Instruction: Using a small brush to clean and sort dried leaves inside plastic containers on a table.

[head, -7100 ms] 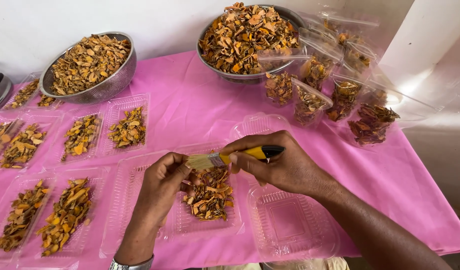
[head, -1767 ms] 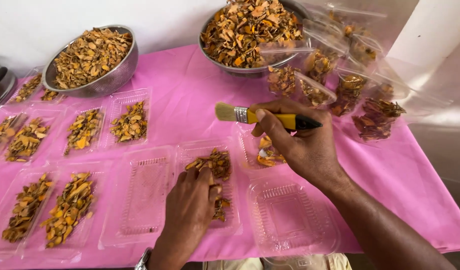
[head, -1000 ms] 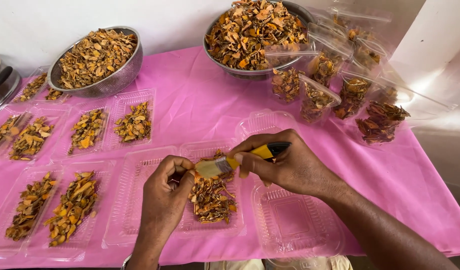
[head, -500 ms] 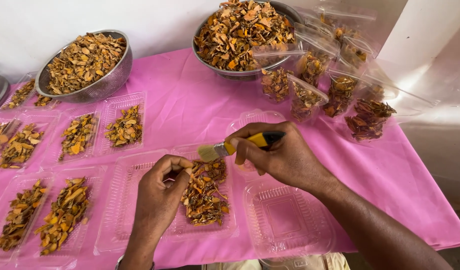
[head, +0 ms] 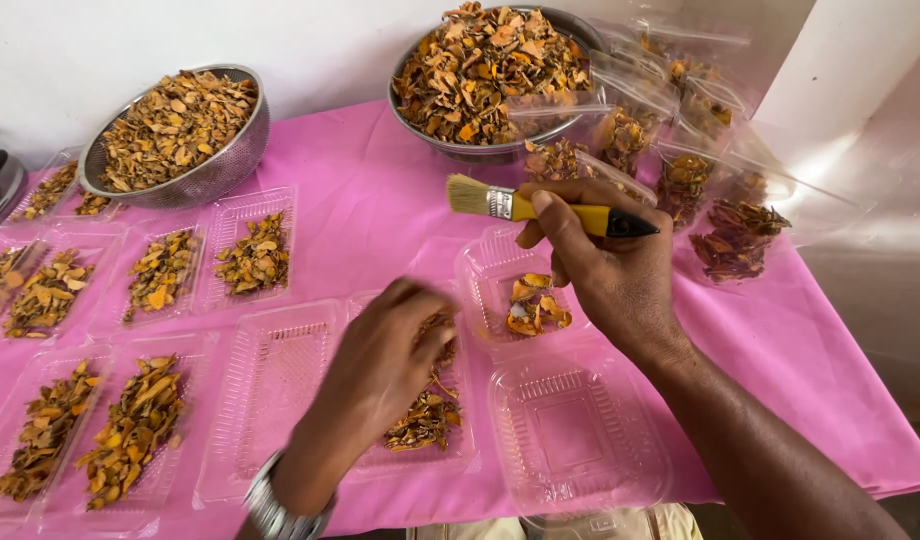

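Head view: right hand (head: 605,275) lifted brush (head: 540,205) away; left hand (head: 385,360) dropped onto tray (head: 420,425).

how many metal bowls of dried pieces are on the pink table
2: one metal bowl at the back left, one metal bowl at the back centre. A metal edge at far left may be another.

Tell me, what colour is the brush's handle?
Yellow with a black tip, on the bristled paintbrush, clearest in the head view.
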